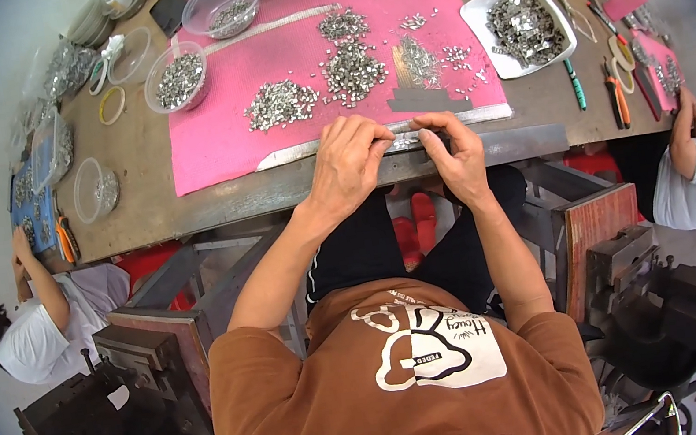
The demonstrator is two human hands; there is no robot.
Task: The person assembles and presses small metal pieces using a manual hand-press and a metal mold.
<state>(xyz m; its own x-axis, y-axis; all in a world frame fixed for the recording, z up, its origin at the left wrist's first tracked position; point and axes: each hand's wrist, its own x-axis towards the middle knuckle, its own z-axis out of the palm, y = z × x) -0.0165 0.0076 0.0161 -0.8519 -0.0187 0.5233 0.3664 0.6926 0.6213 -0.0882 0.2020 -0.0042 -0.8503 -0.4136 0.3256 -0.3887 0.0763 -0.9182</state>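
At the table's front edge, both my hands are closed with their fingertips drawn close together. Between them lies a short row of small silver metal pieces (403, 142). My left hand (349, 161) pinches its left end with bent thumb and fingers. The right end is between the thumb and forefinger of my right hand (458, 156). Fingers partly cover the pieces. A pale strip (295, 154) runs along the front of the pink mat (211, 161) under my hands. Just beyond them are a dark grey flat strip (429, 100) and loose piles of metal pieces (354, 72).
A white dish (476, 21) of metal pieces stands at right, near orange-handled pliers (619, 101) and a green pen-like tool (575, 86). Clear tubs (205, 77) of pieces stand at left and back. Co-workers (26, 329) sit at both sides. Dark machines (100, 413) flank me.
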